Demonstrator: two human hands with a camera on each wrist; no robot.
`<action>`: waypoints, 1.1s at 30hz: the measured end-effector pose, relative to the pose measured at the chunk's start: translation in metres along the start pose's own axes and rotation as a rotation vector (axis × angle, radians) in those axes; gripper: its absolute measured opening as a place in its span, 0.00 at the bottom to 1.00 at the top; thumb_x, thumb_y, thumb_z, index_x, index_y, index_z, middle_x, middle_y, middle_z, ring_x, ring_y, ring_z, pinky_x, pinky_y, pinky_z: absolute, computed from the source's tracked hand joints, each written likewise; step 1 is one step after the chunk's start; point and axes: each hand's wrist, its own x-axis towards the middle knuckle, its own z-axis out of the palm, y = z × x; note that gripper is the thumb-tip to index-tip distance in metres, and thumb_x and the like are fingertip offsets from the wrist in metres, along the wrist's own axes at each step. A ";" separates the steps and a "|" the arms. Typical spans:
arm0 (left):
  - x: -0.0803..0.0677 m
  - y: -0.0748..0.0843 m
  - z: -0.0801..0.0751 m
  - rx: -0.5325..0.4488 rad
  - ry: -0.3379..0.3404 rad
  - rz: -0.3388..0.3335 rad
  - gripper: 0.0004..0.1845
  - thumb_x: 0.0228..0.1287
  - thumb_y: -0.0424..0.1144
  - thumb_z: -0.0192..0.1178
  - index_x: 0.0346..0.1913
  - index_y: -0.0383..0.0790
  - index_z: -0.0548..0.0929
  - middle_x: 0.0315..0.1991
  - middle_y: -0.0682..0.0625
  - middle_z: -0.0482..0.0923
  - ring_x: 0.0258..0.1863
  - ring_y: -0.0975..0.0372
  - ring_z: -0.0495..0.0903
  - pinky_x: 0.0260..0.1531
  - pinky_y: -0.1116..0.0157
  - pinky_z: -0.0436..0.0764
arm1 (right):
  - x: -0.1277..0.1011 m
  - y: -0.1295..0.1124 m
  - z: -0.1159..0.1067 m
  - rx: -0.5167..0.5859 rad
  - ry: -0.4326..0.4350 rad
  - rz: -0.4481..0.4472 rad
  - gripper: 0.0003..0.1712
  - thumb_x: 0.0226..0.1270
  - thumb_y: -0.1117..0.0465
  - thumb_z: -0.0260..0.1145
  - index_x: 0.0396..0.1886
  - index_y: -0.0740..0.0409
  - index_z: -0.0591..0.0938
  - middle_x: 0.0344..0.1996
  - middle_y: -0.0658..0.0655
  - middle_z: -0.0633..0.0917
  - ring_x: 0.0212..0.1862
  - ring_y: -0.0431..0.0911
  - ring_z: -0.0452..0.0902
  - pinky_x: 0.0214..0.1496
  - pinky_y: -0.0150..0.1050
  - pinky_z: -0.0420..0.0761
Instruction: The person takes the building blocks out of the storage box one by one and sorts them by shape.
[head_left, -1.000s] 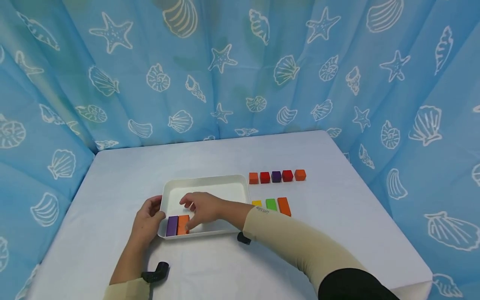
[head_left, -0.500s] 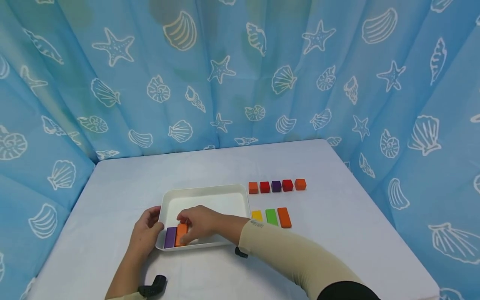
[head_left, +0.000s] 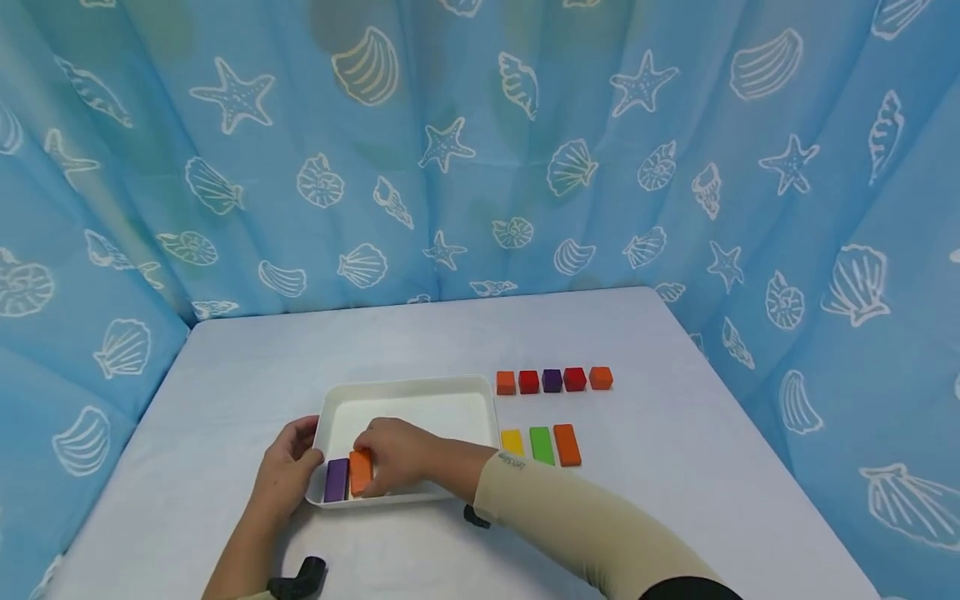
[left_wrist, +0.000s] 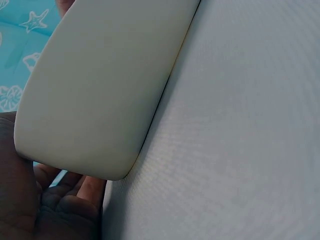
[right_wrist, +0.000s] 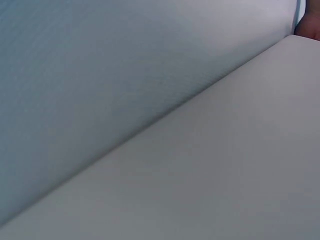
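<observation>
Blocks are going into the white tray [head_left: 408, 392], and the step in hand looks like the seating of the second one. At the left, the left hand [head_left: 287, 469] holds the tray's near left corner, fingers curled round the rim; the left wrist view shows the tray's outer wall [left_wrist: 105, 90] with the fingers [left_wrist: 70, 200] tucked under its corner. Just inside that corner lies the purple block [head_left: 336, 480], flat and lengthwise. Touching its right side is the orange block [head_left: 361, 472], which the right hand [head_left: 396, 457] covers from the right, fingers bent down over it and pinching or pressing it; how firmly, I cannot tell. The right wrist view shows only the tray's pale wall and the cloth.

Judging from this, the orange block is all but placed. The next move calls for letting go of it without nudging it away from the purple one, then a reach to the right for another long block, with the left hand steadying the tray.

Right of the tray, on the table [head_left: 675, 467], lie three long blocks side by side: yellow [head_left: 512, 442], green [head_left: 540, 444] and a second orange one [head_left: 567, 444]. Farther back stands a row of five small cubes [head_left: 553, 380], orange, red, purple, red, orange.

A pale grey cloth covers the table. Around it on three sides hangs a blue curtain [head_left: 480, 150] printed with white shells and starfish.
</observation>
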 end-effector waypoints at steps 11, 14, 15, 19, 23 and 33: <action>0.007 0.004 -0.002 -0.021 0.040 0.039 0.33 0.70 0.28 0.52 0.78 0.32 0.65 0.74 0.34 0.68 0.77 0.42 0.65 0.76 0.43 0.65 | -0.011 0.018 -0.020 0.139 0.038 -0.027 0.34 0.55 0.52 0.84 0.60 0.56 0.85 0.42 0.44 0.80 0.43 0.36 0.75 0.45 0.25 0.76; 0.003 0.002 -0.002 -0.002 0.034 0.031 0.33 0.70 0.28 0.51 0.79 0.32 0.64 0.75 0.34 0.68 0.77 0.41 0.65 0.76 0.43 0.64 | -0.023 0.026 -0.024 0.216 0.043 -0.006 0.35 0.56 0.51 0.84 0.63 0.55 0.84 0.47 0.43 0.81 0.47 0.36 0.77 0.49 0.26 0.79; 0.002 0.001 -0.002 0.002 0.034 0.030 0.33 0.71 0.28 0.51 0.79 0.32 0.64 0.75 0.34 0.68 0.77 0.41 0.65 0.76 0.43 0.64 | -0.028 0.029 -0.025 0.241 0.048 0.006 0.35 0.56 0.51 0.84 0.64 0.54 0.84 0.48 0.43 0.82 0.48 0.36 0.78 0.50 0.26 0.79; 0.000 -0.001 -0.001 0.013 0.038 0.029 0.32 0.72 0.29 0.51 0.79 0.33 0.65 0.75 0.35 0.68 0.77 0.42 0.65 0.76 0.43 0.64 | -0.052 0.046 -0.035 0.350 0.082 0.019 0.36 0.58 0.53 0.83 0.66 0.53 0.83 0.53 0.43 0.82 0.53 0.39 0.81 0.55 0.30 0.82; 0.001 0.001 0.000 0.003 0.034 0.028 0.32 0.72 0.29 0.52 0.79 0.34 0.65 0.76 0.35 0.68 0.77 0.42 0.65 0.76 0.43 0.64 | -0.079 0.070 -0.046 0.445 0.136 -0.014 0.38 0.56 0.56 0.84 0.67 0.53 0.81 0.55 0.44 0.82 0.56 0.40 0.81 0.59 0.34 0.83; 0.002 0.002 -0.001 -0.017 0.033 0.014 0.32 0.71 0.28 0.51 0.79 0.33 0.65 0.75 0.35 0.68 0.77 0.42 0.65 0.76 0.43 0.64 | -0.156 0.126 -0.060 0.615 0.275 -0.057 0.42 0.51 0.64 0.85 0.68 0.61 0.80 0.61 0.52 0.82 0.60 0.50 0.81 0.64 0.58 0.82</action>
